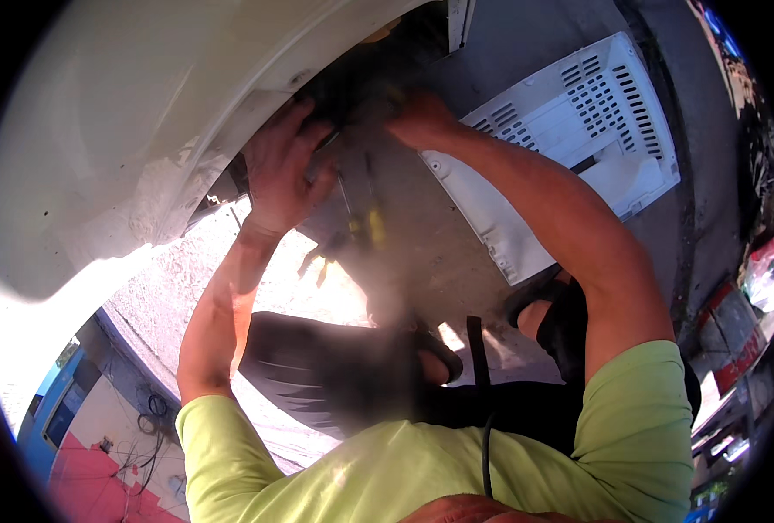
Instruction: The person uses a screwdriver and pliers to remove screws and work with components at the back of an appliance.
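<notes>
My left hand [284,170] is raised beside the lower edge of a large cream-white curved panel [152,105], its fingers spread and thumb apart. The fingertips reach toward the dark gap below that edge; whether they touch the panel I cannot tell. My right hand [424,120] extends into the same dark space from the right. Its fingers fade into shadow and blur, so what they touch or hold does not show. Below and between the hands, two slim tools with yellow handles [375,225] lie on the ground, blurred; they look like screwdrivers.
A white plastic cover [570,131] with rows of slots lies to the right, under my right forearm. My dark-clothed legs [317,366] are bent below. Loose cables [153,410] are at the lower left, near a blue object [51,410]. Bright sunlight washes out the ground at left.
</notes>
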A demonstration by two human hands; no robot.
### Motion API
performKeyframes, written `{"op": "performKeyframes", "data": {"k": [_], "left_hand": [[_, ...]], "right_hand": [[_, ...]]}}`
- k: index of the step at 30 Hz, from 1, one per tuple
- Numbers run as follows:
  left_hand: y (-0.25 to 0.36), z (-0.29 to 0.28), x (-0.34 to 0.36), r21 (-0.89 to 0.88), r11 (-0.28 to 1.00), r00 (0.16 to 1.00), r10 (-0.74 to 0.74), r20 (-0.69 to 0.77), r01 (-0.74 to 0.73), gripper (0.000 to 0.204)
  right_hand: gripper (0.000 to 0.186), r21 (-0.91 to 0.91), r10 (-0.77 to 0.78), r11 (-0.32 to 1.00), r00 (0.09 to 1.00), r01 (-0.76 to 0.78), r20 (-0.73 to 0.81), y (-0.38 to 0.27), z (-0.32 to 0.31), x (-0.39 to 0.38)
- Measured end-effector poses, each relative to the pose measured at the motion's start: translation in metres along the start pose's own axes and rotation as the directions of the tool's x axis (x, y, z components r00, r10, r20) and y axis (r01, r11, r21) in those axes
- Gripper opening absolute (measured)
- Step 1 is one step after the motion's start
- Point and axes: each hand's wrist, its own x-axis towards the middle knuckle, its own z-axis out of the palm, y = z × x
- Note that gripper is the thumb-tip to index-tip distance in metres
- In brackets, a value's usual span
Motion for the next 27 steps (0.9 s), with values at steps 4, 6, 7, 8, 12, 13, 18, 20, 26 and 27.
{"op": "performKeyframes", "data": {"k": [4, 6, 7, 8, 12, 13, 18, 20, 26, 27], "left_hand": [[0.048, 0.019, -0.066, -0.201, 0.958, 0.976, -0.180, 0.125, 0.203, 0.030], [0.062, 0.042, -0.118, -0.148, 0.871, 0.816, -0.362, 0.451, 0.468, 0.032], [0.066, 0.047, -0.135, -0.090, 0.816, 0.691, -0.418, 0.590, 0.571, 0.033], [0.071, 0.050, -0.148, -0.017, 0.744, 0.594, -0.519, 0.615, 0.668, 0.036], [0.083, 0.077, -0.228, 0.144, 0.516, 0.315, -0.696, 0.645, 0.844, 0.047], [0.082, 0.081, -0.226, 0.150, 0.479, 0.250, -0.670, 0.699, 0.865, 0.049], [0.099, 0.090, -0.194, 0.115, 0.231, 0.114, -0.781, 0.615, 0.966, 0.048], [0.097, 0.102, -0.195, 0.035, 0.151, 0.106, -0.824, 0.556, 0.988, 0.046], [0.132, 0.104, -0.154, -0.194, 0.090, 0.174, -0.864, 0.473, 0.977, 0.042], [0.141, 0.101, -0.139, -0.168, 0.103, 0.176, -0.843, 0.509, 0.980, 0.043]], "right_hand": [[0.045, -0.164, -0.037, 0.984, 0.984, 0.066, 0.175, 0.027, 0.026, 0.018], [0.040, -0.113, -0.053, 0.990, 0.960, 0.086, 0.273, 0.008, 0.004, 0.010], [0.041, -0.076, -0.058, 0.994, 0.956, 0.083, 0.289, 0.003, -0.004, 0.009], [0.042, -0.044, -0.050, 0.997, 0.951, 0.067, 0.304, 0.001, -0.012, 0.007], [0.046, -0.104, -0.122, 0.981, 0.944, 0.161, 0.307, -0.009, -0.031, 0.004], [0.047, -0.122, -0.132, 0.977, 0.949, 0.173, 0.286, -0.014, -0.042, 0.003], [0.049, -0.177, -0.033, 0.980, 0.957, 0.087, 0.289, -0.014, -0.052, 0.001], [0.049, -0.153, -0.042, 0.983, 0.945, 0.097, 0.325, -0.009, -0.053, 0.002], [0.052, 0.020, -0.072, 0.997, 0.966, 0.069, 0.249, 0.024, -0.030, 0.015], [0.052, 0.036, -0.067, 0.998, 0.975, 0.060, 0.213, 0.030, -0.025, 0.018]]}}
